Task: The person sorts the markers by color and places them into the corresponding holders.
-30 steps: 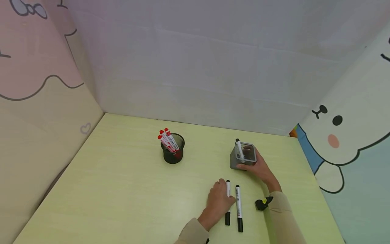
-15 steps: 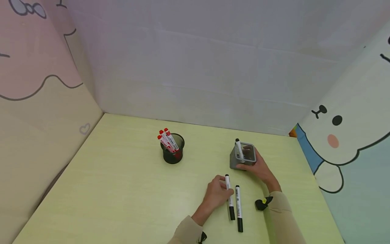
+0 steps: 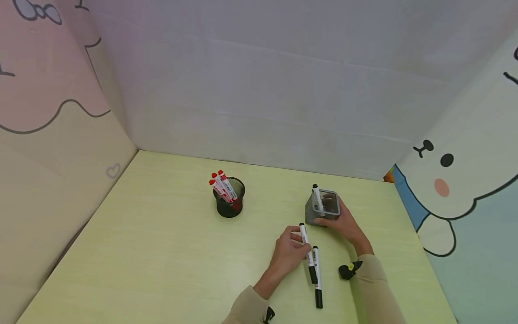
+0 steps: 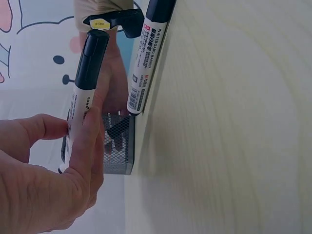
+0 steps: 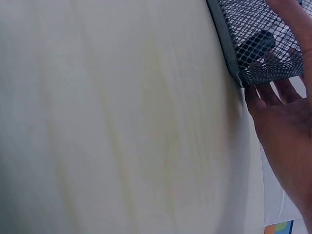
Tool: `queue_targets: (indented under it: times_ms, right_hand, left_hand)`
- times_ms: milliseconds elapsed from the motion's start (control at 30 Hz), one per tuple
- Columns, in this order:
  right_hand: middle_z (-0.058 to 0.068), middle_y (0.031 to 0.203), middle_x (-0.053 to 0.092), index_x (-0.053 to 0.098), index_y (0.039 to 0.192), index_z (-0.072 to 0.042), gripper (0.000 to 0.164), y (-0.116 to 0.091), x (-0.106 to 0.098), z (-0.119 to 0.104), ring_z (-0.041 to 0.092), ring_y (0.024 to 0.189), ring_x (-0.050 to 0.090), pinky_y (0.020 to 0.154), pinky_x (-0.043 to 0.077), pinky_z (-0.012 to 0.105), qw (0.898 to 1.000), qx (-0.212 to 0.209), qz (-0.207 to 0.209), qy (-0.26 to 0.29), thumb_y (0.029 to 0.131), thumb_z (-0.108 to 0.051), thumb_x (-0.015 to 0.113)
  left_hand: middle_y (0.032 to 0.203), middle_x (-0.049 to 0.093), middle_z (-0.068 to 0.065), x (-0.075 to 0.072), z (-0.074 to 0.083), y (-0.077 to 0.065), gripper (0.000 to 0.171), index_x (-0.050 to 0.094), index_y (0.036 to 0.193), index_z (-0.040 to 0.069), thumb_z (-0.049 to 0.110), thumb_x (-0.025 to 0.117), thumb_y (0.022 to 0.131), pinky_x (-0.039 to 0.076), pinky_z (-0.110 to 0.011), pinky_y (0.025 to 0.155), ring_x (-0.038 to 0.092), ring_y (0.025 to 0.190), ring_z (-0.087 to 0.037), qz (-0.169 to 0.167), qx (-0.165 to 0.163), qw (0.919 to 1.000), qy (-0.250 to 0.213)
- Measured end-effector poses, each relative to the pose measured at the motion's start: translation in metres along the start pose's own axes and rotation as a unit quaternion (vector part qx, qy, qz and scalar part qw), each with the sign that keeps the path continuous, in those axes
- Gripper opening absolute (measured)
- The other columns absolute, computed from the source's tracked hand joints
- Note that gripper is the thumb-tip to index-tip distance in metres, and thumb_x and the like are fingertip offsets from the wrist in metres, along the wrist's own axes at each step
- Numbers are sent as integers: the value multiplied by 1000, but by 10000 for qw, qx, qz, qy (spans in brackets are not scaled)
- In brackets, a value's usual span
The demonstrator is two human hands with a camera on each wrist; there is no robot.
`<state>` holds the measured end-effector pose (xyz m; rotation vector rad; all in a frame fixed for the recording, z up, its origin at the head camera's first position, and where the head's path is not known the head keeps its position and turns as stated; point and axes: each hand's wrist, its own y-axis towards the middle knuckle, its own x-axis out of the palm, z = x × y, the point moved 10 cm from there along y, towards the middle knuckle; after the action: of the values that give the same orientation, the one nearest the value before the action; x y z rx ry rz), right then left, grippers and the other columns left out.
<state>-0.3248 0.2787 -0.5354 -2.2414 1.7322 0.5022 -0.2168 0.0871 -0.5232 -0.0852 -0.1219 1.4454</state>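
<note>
In the head view my left hand (image 3: 286, 253) pinches a whiteboard marker (image 3: 304, 234) with a white barrel and black ends between thumb and fingers. The left wrist view shows this marker (image 4: 88, 61) raised off the table, cap end pointing up and away. A second black-capped whiteboard marker (image 3: 319, 297) lies on the table, partly overlapped by the held one in the head view. My right hand (image 3: 349, 227) grips a square grey mesh pen holder (image 5: 251, 70) from its right side, fingers behind and thumb in front. One black-tipped marker (image 3: 317, 196) leans inside that holder.
Left of the square holder stands a round black mesh pen cup (image 3: 229, 209) with several red-capped markers (image 3: 226, 185) leaning left in it. A black strap piece (image 3: 347, 271) sits at my right wrist. Walls with printed cartoons border the pale wooden table (image 3: 162, 252).
My left hand has picked the marker up from the table and moved it slightly forward, its near end swinging right over the other marker. The right hand and holder stay put.
</note>
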Motion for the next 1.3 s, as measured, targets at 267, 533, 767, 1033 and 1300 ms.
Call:
queue_targets:
  times_ms: [267, 533, 767, 1033, 1300]
  right_hand:
    - [14, 145, 52, 36, 155, -13, 87, 0, 0, -1, 30, 130, 48, 99, 39, 22, 10000, -58, 37, -43, 84, -11, 86]
    - [20, 146, 50, 35, 154, -7, 84, 1, 0, -1, 32, 129, 48, 98, 39, 20, 9998, -146, 16, -108, 86, -8, 83]
    - [16, 145, 51, 35, 154, -10, 84, 3, 1, -2, 27, 128, 48, 98, 39, 18, 9998, -201, 3, -23, 86, -7, 84]
    - [14, 146, 51, 37, 153, -12, 86, 3, 0, -2, 28, 129, 47, 99, 39, 18, 9997, -211, 8, 93, 83, -11, 87]
    - [18, 147, 49, 35, 153, -8, 87, 4, 1, -2, 31, 131, 47, 99, 38, 15, 9996, -265, -2, 119, 83, -8, 86]
  left_hand:
    - [97, 64, -4, -5, 10, 5, 47, 58, 128, 0, 3, 72, 84, 58, -26, 63, 67, 80, -10, 287, 169, 9993, -139]
    - [97, 66, -3, -10, 26, 12, 47, 58, 130, 2, 5, 72, 85, 56, -24, 65, 66, 82, -10, 441, 380, 9981, -215]
    - [100, 66, -4, -12, 37, 19, 49, 57, 132, 3, 6, 71, 85, 55, -24, 66, 67, 83, -10, 441, 558, 9973, -156]
    - [103, 66, -5, -12, 50, 30, 47, 56, 134, 5, 7, 71, 90, 54, -24, 69, 67, 85, -11, 405, 859, 9955, 14]
    - [107, 65, -6, -14, 58, 44, 47, 55, 136, 6, 5, 70, 91, 55, -25, 72, 68, 89, -12, 431, 1118, 9928, -39]
